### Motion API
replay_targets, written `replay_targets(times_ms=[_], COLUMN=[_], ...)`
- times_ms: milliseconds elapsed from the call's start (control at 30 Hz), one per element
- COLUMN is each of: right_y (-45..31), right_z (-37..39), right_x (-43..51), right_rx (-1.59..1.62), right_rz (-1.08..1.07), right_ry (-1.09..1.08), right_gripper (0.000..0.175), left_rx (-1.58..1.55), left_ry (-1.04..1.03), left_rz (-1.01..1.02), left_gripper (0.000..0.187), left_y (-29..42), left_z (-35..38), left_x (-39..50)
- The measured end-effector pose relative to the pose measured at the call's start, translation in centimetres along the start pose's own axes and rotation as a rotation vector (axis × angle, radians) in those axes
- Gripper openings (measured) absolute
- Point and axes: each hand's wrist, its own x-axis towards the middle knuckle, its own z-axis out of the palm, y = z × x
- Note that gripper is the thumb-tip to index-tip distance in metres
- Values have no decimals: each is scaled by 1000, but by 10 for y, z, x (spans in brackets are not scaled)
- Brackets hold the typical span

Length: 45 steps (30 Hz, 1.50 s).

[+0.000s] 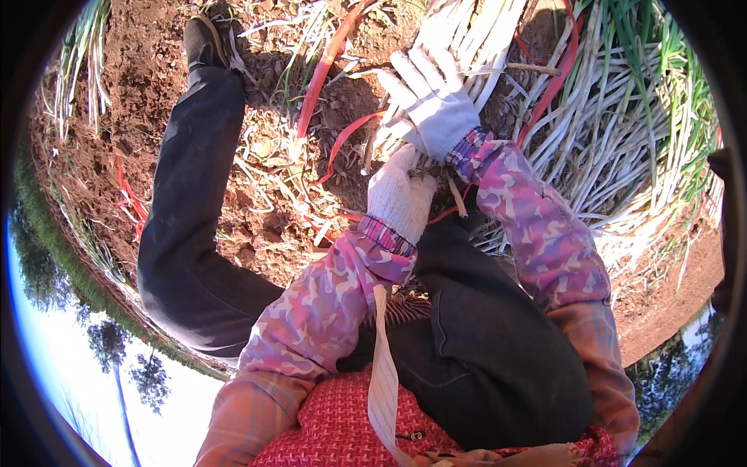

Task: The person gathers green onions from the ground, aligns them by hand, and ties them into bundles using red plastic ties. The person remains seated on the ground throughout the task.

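Observation:
A bundle of spring onions (pixel 481 41) with long white stalks lies at top centre, its lower end partly under my hands. My right hand (pixel 437 108), in a white knit glove, rests on the bundle with its fingers spread. Just below it, my left hand (pixel 400 190), also gloved, touches the root end; its fingertips are partly hidden, so its hold is unclear. A thin stick (pixel 534 69) lies beside the stalks, and another short stick (pixel 457 195) is below my right hand. Red plastic ribbon (pixel 350 137) curves along the ground left of my hands.
A large heap of spring onions (pixel 601 128) covers the ground at the right, with a red strap (pixel 551 87) along it. More onions (pixel 81 70) lie at far left. A wide red ribbon (pixel 324 67) lies on the reddish soil (pixel 137 76) near my outstretched leg (pixel 195 157).

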Motion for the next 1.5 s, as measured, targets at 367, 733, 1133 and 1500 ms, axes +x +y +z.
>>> replay_targets(times_ms=[367, 733, 1133, 1500], right_y=[0, 1, 2, 1], right_z=[-2, 0, -1, -3], right_x=[-4, -4, -5, -1], right_rx=[22, 5, 50, 16], right_rz=[19, 8, 39, 37], right_ry=[7, 10, 3, -33], right_gripper=[68, 70, 73, 74], left_rx=[295, 113, 204, 450], left_ry=[117, 64, 199, 530], left_rz=[-14, -81, 9, -80], left_gripper=[42, 43, 37, 43], left_y=[33, 42, 21, 10], left_z=[-37, -58, -27, 4], left_x=[1, 14, 4, 33])
